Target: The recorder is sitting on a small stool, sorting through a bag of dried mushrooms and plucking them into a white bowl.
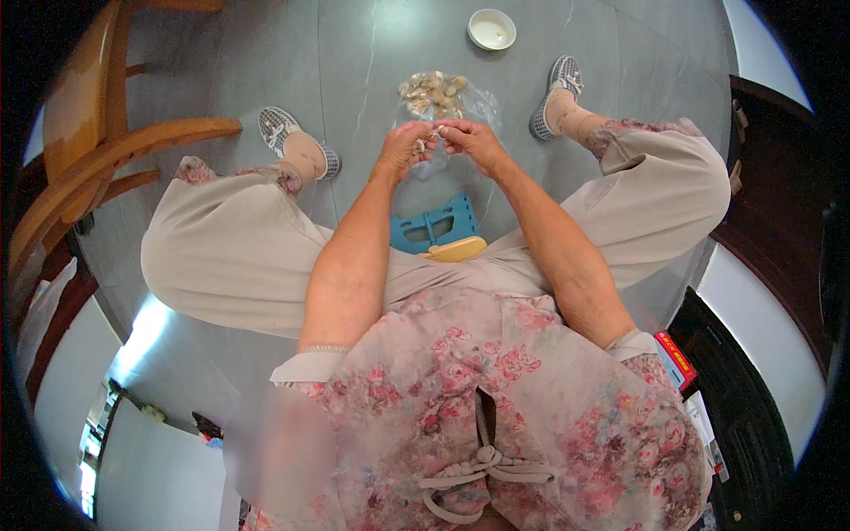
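Observation:
My left hand point(401, 147) and my right hand point(477, 142) meet in front of me over the floor. A small whitish piece point(441, 131), which looks like a garlic clove, is pinched between their fingertips. Another pale piece point(419, 146), perhaps garlic too, is tucked in the curled fingers of my left hand. Just beyond my hands, a clear plastic bag point(483, 105) lies spread on the floor. On it sits a heap of tan and whitish garlic-like bulbs point(431, 91). A white bowl point(490, 30) stands farther off, with a small pale green piece inside.
Below my forearms is a blue plastic folding stool point(435, 222) with a yellow part point(458, 249). A curved wooden chair point(99, 159) stands at the left. Dark wooden furniture point(773, 199) runs along the right, and a red box point(676, 362) lies at lower right. My shoes rest on grey tiles point(358, 40).

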Tool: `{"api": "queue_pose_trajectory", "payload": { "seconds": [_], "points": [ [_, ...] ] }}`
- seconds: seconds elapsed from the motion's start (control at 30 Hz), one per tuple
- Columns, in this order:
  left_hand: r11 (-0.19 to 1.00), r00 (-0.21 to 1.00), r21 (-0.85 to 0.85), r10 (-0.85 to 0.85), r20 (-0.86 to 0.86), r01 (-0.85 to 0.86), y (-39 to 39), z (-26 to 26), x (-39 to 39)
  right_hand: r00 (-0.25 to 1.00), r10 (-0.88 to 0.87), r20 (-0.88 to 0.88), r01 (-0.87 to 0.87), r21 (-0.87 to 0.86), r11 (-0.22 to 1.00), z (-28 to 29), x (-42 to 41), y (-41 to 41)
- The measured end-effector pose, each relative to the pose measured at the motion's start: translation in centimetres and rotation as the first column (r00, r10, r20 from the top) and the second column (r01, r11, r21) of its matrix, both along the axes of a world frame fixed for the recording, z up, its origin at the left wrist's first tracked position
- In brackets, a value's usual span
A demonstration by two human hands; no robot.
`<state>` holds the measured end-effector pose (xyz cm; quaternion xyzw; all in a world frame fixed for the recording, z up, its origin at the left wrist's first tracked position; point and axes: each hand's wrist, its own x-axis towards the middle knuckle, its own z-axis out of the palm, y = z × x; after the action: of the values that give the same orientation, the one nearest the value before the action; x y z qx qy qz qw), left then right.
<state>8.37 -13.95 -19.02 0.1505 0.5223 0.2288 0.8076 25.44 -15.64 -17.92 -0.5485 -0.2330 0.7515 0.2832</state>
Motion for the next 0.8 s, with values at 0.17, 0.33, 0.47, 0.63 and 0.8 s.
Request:
{"api": "queue_pose_trajectory", "payload": {
  "seconds": [0.17, 0.33, 0.47, 0.63, 0.8],
  "points": [
    [0.998, 0.998, 0.041, -0.038, -0.059, 0.041, -0.41, -0.55, 0.06, 0.998, 0.034, 0.062, -0.035, 0.017, 0.999, 0.44, -0.23, 0.03],
    [0.995, 0.992, 0.067, -0.066, -0.109, 0.074, -0.28, -0.57, 0.07, 0.998, -0.006, 0.069, 0.004, 0.024, 1.000, 0.19, -0.32, -0.12],
    [0.991, 0.991, 0.108, -0.069, -0.114, 0.081, -0.07, -0.64, 0.40, 0.994, -0.051, 0.099, 0.045, 0.055, 0.997, -0.36, -0.18, -0.05],
    [0.973, 0.984, 0.202, -0.080, -0.160, 0.112, -0.08, -0.60, 0.42, 0.992, -0.062, 0.106, 0.058, 0.038, 0.998, -0.05, -0.46, 0.01],
    [0.948, 0.949, 0.260, -0.101, -0.299, 0.183, 0.07, -0.08, 0.75, 0.990, -0.007, 0.139, -0.001, 0.057, 0.998, -0.42, -0.07, 0.05]
  ]
}}
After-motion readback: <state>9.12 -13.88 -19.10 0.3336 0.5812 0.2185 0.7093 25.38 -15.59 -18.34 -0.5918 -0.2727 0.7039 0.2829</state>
